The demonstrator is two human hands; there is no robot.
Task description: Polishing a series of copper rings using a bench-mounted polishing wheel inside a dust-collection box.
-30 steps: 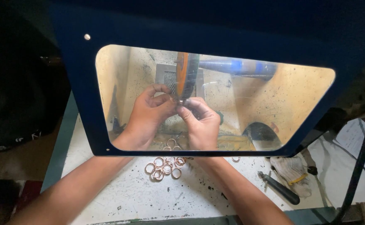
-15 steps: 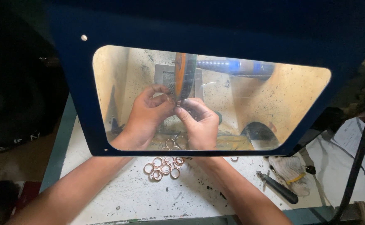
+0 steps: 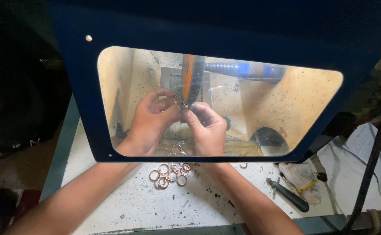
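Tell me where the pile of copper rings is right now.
The copper rings lie on the white table, centre of the head view, just below the blue shield, between the forearms.

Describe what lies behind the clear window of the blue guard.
Behind the window: both hands pinching a small ring against an orange wheel. The wheel's top is hidden by the blue guard.

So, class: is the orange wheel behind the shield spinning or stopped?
Cannot tell. The orange wheel shows only edge-on through the clear window, and one picture reveals no motion. Both hands hold a small ring at its rim.
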